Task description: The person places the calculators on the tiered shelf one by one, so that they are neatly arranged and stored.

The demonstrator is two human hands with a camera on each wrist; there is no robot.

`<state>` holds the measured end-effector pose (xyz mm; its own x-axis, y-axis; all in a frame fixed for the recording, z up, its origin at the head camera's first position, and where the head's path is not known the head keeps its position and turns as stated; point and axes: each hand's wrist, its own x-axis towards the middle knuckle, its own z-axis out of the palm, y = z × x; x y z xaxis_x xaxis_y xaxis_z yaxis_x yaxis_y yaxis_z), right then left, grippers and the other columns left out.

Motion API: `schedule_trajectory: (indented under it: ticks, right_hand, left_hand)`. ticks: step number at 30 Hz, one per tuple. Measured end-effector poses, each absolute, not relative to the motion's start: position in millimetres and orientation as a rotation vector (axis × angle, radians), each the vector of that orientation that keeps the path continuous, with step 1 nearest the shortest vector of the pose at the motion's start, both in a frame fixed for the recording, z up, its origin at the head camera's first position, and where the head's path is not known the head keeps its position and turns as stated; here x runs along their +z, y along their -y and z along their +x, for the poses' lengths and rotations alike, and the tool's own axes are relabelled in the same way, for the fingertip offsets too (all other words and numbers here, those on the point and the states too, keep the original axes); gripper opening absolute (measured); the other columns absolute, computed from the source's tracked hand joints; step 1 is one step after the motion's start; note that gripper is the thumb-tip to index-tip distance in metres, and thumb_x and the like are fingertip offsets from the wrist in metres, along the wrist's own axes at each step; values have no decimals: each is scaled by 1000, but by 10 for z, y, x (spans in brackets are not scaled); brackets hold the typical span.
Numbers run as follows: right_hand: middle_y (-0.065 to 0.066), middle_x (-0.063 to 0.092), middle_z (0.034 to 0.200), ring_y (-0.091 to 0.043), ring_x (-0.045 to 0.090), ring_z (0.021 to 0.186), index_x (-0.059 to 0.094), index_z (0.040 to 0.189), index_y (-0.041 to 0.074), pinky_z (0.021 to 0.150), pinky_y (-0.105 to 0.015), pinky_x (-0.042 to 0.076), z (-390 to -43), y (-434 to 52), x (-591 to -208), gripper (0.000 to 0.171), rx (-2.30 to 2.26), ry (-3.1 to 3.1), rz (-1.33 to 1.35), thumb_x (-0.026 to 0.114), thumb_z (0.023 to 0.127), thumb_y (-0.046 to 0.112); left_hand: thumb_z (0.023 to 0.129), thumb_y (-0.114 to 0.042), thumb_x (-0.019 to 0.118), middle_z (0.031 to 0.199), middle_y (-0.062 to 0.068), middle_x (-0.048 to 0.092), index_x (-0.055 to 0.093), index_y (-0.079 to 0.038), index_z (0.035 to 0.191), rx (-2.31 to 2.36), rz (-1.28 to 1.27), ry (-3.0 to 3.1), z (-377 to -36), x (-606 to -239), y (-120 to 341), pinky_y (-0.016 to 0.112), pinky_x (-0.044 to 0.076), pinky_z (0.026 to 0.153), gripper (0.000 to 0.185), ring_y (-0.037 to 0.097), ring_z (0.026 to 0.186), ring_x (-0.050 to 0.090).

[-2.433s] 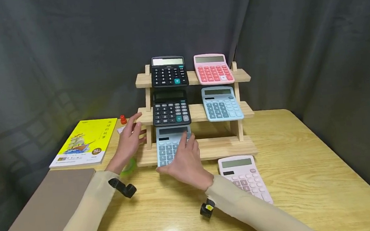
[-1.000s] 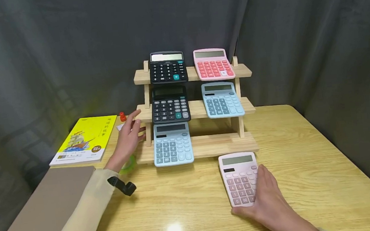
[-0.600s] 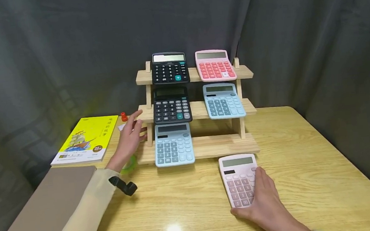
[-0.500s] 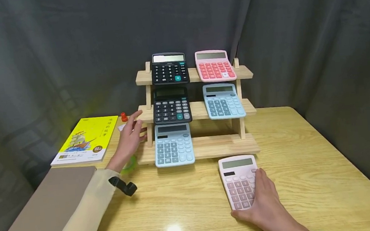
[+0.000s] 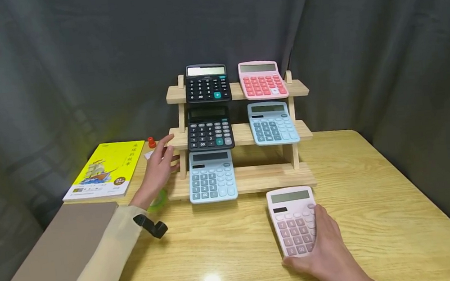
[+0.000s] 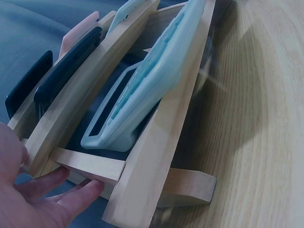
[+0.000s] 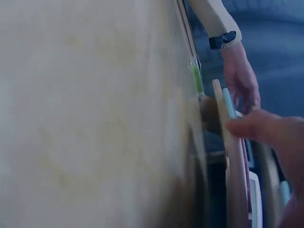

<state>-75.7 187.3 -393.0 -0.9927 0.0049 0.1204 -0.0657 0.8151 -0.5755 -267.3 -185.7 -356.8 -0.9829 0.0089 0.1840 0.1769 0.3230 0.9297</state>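
My right hand [image 5: 330, 251] grips a pale pink calculator [image 5: 294, 224] in front of the rack, thumb at its lower left corner, fingers along its right side. In the right wrist view the thumb [image 7: 259, 126] lies over the calculator's edge. A three-tier wooden rack [image 5: 273, 176] stands behind. At its left side, my left hand [image 5: 157, 168] touches the frame with extended fingers; the left wrist view shows fingertips [image 6: 88, 192] against the side bar. On the bottom shelf's left sits a light blue calculator [image 5: 211, 178].
Two black calculators [image 5: 206, 84] fill the rack's upper left places. A pink calculator [image 5: 263, 82] and another light blue calculator [image 5: 273, 124] lean on the right. A yellow book [image 5: 107, 170], brown board [image 5: 53, 256], red cap [image 5: 151, 142] and green tape roll [image 5: 158, 201] lie left.
My right hand has let go of the light blue calculator on the bottom shelf, moved right and toward me, and taken hold of the pale pink calculator. The left hand has stayed at the rack.
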Motion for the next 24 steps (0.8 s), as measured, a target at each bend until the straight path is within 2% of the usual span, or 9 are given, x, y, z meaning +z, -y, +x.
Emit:
schedule_trajectory:
  ticks: [4, 8, 11, 15, 17, 20, 24]
  right_hand:
    - [-21, 41, 136, -38, 36, 125, 16, 154, -4, 106, -56, 32, -859, -1847, -3837, 142, 935, 2791, 144, 97, 51, 50]
    - [-27, 42, 136, -45, 35, 128, 18, 152, -8, 112, -62, 25, -1057, -1807, -3738, 138, 934, 2723, 231, 98, 53, 45]
    - [-28, 41, 136, -46, 35, 128, 19, 151, -10, 111, -64, 27, -1251, -1770, -3679, 136, 927, 2739, 227, 97, 55, 45]
    - [-24, 44, 127, -44, 38, 123, 23, 148, -11, 108, -63, 33, -1530, -1722, -3653, 129, 938, 2766, 213, 97, 58, 43]
    - [-28, 42, 134, -48, 36, 128, 19, 150, -13, 108, -65, 33, -1651, -1703, -3648, 131, 937, 2787, 206, 97, 60, 42]
    - [-38, 25, 152, -54, 24, 139, 10, 153, -15, 113, -67, 24, -1801, -1686, -3637, 137, 908, 2824, 191, 95, 63, 44]
    - [-38, 8, 159, -55, 12, 145, 1, 154, -15, 117, -66, 14, -1927, -1681, -3641, 142, 862, 2856, 142, 93, 65, 45]
  left_hand:
    - [110, -40, 37, 160, 13, 31, 28, -29, 160, -1723, -162, 2437, -2673, -3557, 1861, 50, 50, 102, 51, 38, 132, 50]
    - [111, -39, 36, 159, 15, 32, 27, -28, 160, -1714, -158, 2443, -2670, -3564, 1879, 50, 49, 102, 51, 38, 133, 50]
    - [111, -38, 36, 159, 16, 32, 27, -27, 160, -1722, -166, 2444, -2666, -3571, 1886, 50, 49, 102, 52, 39, 133, 49]
    - [111, -39, 36, 159, 16, 31, 27, -27, 160, -1732, -180, 2443, -2664, -3578, 1883, 50, 49, 102, 52, 40, 133, 49]
    - [111, -39, 36, 160, 16, 31, 27, -27, 160, -1732, -185, 2443, -2664, -3578, 1876, 51, 49, 102, 52, 39, 133, 49]
    - [111, -39, 37, 161, 14, 30, 27, -27, 160, -1732, -188, 2438, -2665, -3575, 1865, 51, 49, 102, 52, 39, 133, 49]
    - [110, -39, 37, 161, 13, 30, 28, -28, 160, -1736, -189, 2436, -2672, -3567, 1851, 51, 49, 102, 52, 39, 133, 49]
